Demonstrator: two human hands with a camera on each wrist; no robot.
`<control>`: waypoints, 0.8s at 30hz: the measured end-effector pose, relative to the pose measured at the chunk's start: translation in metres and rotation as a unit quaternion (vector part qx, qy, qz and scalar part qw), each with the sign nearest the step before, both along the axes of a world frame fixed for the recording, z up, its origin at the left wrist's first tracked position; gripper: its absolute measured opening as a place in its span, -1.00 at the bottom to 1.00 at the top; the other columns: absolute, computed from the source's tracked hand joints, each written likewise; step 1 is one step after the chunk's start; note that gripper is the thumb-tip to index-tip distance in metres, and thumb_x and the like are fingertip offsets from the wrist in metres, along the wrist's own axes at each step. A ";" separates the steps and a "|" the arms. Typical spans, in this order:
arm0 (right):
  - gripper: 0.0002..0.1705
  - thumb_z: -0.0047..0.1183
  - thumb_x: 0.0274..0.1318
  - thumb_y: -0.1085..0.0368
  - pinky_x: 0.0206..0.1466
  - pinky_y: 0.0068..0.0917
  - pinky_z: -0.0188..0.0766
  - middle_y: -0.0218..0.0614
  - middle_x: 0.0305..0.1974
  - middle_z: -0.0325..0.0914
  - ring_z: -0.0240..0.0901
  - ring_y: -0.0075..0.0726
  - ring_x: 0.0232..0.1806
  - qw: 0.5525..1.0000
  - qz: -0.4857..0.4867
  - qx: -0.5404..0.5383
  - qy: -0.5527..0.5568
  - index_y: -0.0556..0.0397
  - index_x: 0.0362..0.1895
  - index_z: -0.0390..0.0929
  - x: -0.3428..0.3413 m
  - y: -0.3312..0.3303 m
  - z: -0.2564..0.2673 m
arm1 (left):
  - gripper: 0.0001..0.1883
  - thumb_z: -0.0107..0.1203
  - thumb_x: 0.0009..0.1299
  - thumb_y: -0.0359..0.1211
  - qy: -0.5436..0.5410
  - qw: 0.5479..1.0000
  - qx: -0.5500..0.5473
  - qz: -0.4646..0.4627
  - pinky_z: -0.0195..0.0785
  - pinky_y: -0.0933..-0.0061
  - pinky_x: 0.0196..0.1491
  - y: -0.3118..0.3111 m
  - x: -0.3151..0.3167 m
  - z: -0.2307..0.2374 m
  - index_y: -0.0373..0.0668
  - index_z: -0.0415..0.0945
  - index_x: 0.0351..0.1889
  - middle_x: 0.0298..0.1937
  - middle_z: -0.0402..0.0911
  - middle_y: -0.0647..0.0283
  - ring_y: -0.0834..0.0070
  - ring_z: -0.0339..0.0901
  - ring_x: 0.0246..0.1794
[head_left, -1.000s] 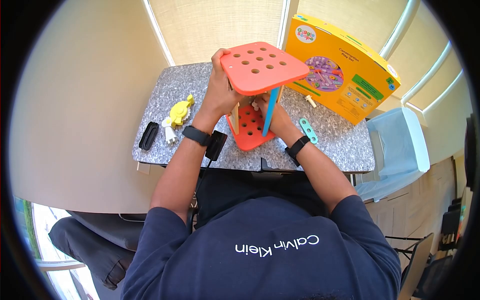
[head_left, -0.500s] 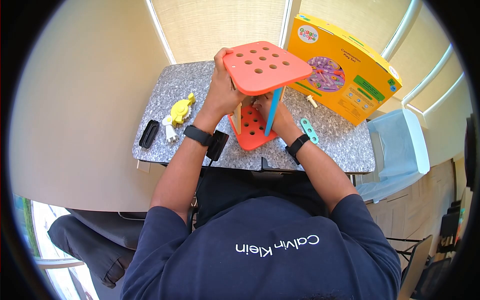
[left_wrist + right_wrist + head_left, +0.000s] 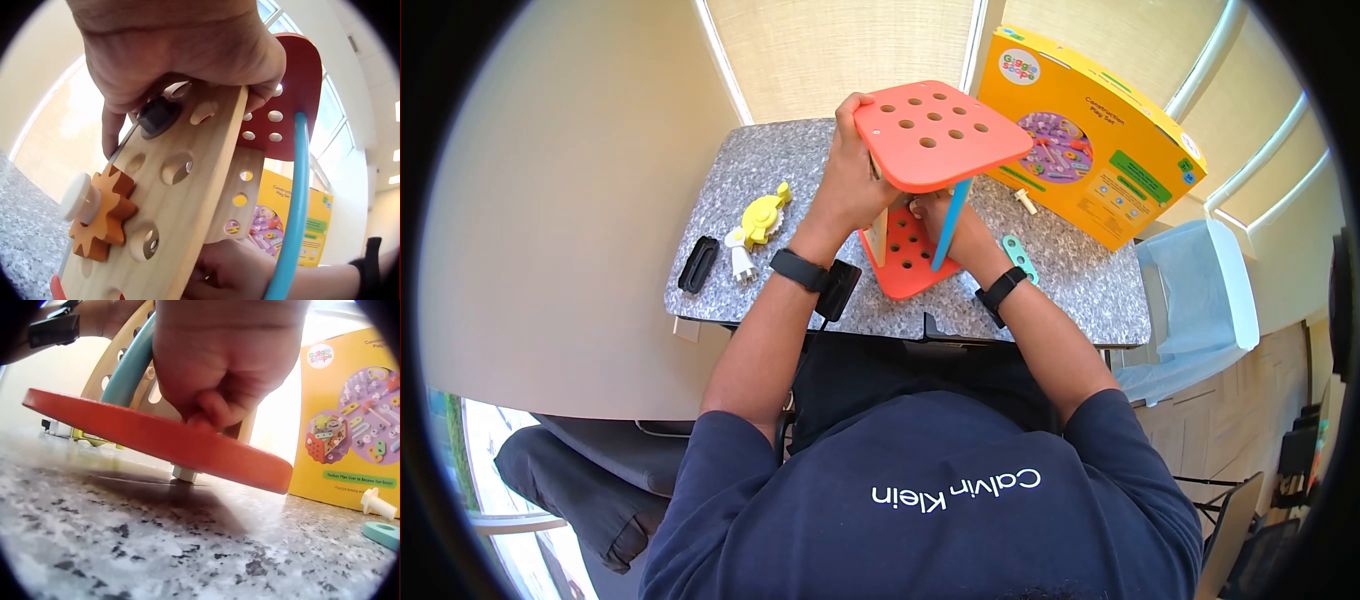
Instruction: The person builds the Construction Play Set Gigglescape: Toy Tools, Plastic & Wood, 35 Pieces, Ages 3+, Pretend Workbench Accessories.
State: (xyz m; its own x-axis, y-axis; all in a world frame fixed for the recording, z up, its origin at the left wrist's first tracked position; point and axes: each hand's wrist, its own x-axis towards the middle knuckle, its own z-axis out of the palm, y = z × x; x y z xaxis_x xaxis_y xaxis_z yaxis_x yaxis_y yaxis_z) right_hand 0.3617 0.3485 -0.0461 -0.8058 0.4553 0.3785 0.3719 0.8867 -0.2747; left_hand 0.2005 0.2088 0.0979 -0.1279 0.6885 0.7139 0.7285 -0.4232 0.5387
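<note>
A toy toolbox frame is held on end, one red panel with holes [image 3: 950, 125] on top and another red panel [image 3: 156, 434] low, tilted over the table. Wooden sides with holes [image 3: 187, 181] and a blue rod [image 3: 948, 228] join them. My left hand [image 3: 852, 185] grips the frame's upper left, fingers around the wooden side. That side carries an orange gear [image 3: 103, 215] on a white bolt and a dark grey bolt [image 3: 156, 117]. My right hand [image 3: 958, 228] reaches inside, fingers curled just above the lower panel; what they hold is hidden. A white tip [image 3: 183, 473] sticks out beneath that panel.
A yellow play-set box [image 3: 1090, 130] stands at the back right. Near it lie a cream bolt [image 3: 1025, 201] and a teal strip with holes [image 3: 1020, 258]. Leftward are a yellow toy piece [image 3: 762, 218], a white piece [image 3: 741, 260] and a black tray-like piece [image 3: 698, 265].
The frame's top has leaned slightly right with my left hand. My right hand stays inside; a pale piece seen at its fingertips a second ago is now hidden.
</note>
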 end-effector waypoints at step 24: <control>-0.67 0.01 0.46 0.20 -0.24 0.09 0.65 0.17 -0.20 0.70 0.69 0.31 -0.19 0.999 -0.018 -0.020 0.044 0.16 0.12 0.42 0.004 -0.016 0.018 | -0.03 0.44 0.34 -0.18 -0.023 0.999 0.017 -0.014 0.38 0.08 0.40 0.000 0.007 0.000 -0.21 -0.07 0.50 0.36 0.40 -0.05 0.01 0.53 0.34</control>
